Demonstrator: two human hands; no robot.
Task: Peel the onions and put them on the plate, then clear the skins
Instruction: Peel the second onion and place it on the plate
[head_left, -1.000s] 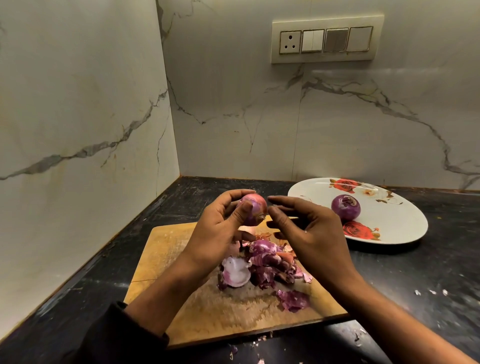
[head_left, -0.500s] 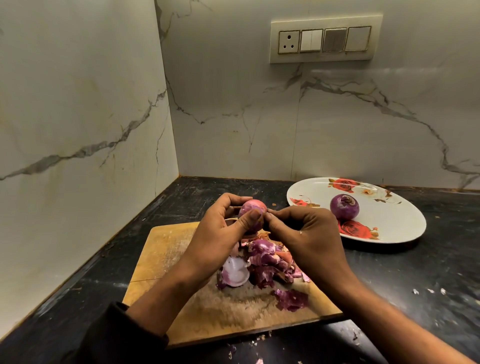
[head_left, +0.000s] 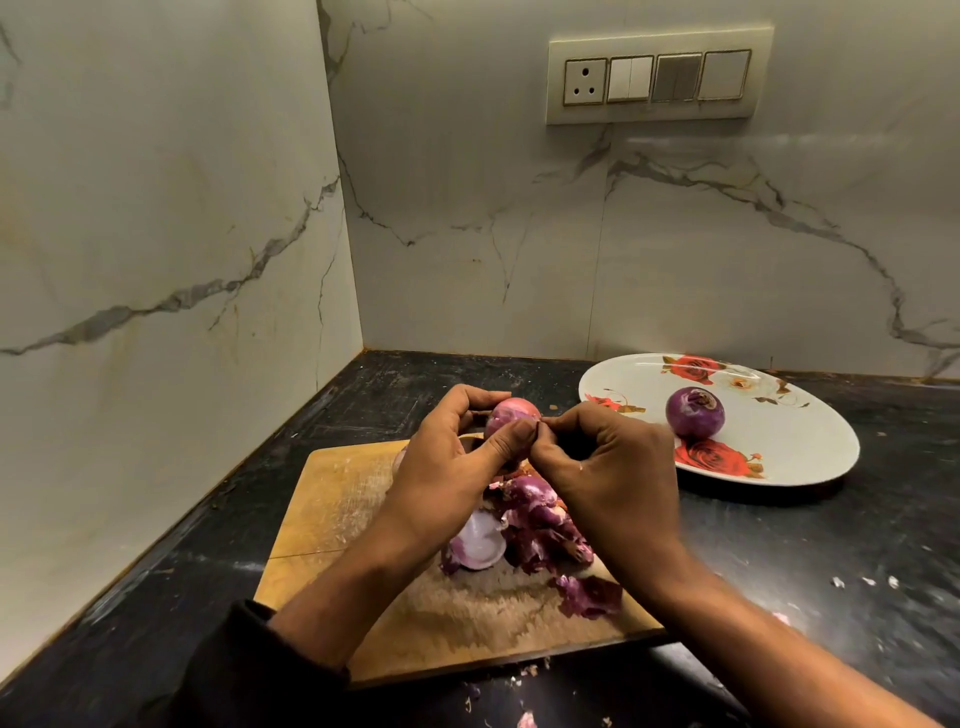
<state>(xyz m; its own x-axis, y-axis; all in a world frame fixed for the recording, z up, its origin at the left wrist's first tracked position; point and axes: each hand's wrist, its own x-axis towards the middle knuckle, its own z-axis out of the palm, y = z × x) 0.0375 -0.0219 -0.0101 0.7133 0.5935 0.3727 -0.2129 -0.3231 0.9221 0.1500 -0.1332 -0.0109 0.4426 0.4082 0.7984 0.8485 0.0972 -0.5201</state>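
Above board: onion (head_left: 511, 415) gripped by left hand (head_left: 457, 462), right hand (head_left: 608, 467) pinching it.

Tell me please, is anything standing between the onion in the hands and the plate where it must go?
Nothing visible does. The onion is held above the cutting board, and the dark counter between it and the plate is bare. One peeled onion already lies on the plate, with room around it.

Dim warm light, wide-angle edge bending
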